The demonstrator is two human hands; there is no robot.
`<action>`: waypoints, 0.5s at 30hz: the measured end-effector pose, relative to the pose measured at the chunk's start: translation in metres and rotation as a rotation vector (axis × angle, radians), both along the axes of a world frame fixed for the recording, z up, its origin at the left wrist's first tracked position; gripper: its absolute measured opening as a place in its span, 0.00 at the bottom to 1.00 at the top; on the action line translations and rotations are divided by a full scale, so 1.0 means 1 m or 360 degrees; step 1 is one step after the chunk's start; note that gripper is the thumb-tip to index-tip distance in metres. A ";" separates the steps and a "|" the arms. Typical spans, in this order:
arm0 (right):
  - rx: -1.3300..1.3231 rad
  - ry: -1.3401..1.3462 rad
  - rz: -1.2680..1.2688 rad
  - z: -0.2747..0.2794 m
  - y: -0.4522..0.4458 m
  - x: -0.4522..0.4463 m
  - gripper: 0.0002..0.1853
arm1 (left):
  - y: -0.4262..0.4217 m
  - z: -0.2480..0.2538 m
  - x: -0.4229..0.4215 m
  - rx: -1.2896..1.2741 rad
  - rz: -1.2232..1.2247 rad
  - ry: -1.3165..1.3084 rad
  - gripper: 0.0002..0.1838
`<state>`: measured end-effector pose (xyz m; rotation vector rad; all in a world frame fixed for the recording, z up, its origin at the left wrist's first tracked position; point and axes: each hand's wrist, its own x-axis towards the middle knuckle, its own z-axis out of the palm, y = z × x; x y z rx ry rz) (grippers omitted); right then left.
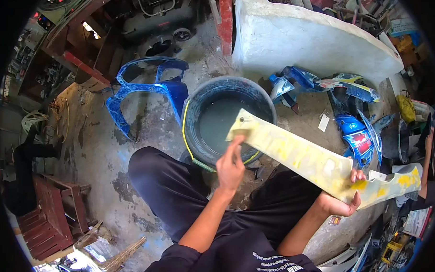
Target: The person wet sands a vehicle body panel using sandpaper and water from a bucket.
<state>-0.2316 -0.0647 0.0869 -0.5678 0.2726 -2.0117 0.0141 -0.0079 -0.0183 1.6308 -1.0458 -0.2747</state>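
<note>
A long panel [296, 155], pale cream with worn yellow patches, slants over the rim of a dark bucket [271, 97] with cloudy water [218, 119] inside. My right hand [340, 200] grips the panel near its right part, thumb and fingers wrapped round its edges. At the panel's upper left end, my left hand [231, 167] presses a small brownish piece, which looks like sandpaper [241, 132], against the surface. Those fingertips are slightly blurred. A small dark hole shows near that end of the panel.
A blue plastic frame [152, 88] lies on the concrete floor left of the bucket. Several blue fairing parts [356, 136] lie to the right. Behind stands a white curved wall [307, 38]. A wooden stool [52, 207] is at left; people show at both edges.
</note>
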 end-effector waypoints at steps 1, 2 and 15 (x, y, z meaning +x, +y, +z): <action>-0.0004 0.0004 -0.0010 0.001 0.001 0.001 0.25 | -0.003 0.000 0.007 0.0006 0.0142 0.0014 0.13; 0.0012 0.0027 -0.0021 0.002 0.002 0.001 0.25 | -0.004 0.000 0.002 0.0006 0.0128 0.0023 0.13; -0.0018 -0.0004 -0.0037 -0.003 -0.001 -0.004 0.26 | -0.002 0.005 -0.007 -0.0140 0.0011 -0.0098 0.13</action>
